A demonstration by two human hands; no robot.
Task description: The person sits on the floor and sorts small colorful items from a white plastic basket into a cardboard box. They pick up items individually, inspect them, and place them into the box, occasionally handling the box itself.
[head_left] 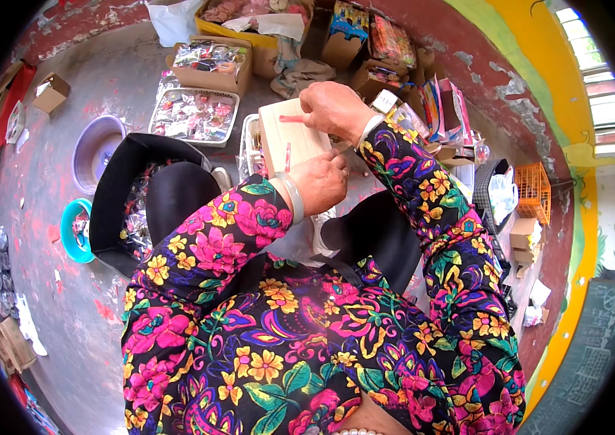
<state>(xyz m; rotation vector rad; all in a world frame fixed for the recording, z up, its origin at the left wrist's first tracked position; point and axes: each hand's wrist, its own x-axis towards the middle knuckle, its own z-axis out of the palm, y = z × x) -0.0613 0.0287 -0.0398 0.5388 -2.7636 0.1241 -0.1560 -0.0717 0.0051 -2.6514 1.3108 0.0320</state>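
Note:
A pale wooden board or box [278,132] stands in front of me, between my knees. My right hand [338,112] is over its upper right part, fingers bent and pinching a short red strip [293,118] that lies across the pale surface. My left hand [316,183] rests at the lower edge of the wood with its fingers curled together; whatever it may hold is hidden. A second narrow red strip [288,156] lies upright on the wood, just above the left wrist.
A white basket [251,148] sits behind the wood. By my left leg is a black bin [108,217] of small packets, near a purple basin [97,148] and a teal basin [74,230]. A white tray [228,130] of packets and a cardboard box [238,76] stand farther off.

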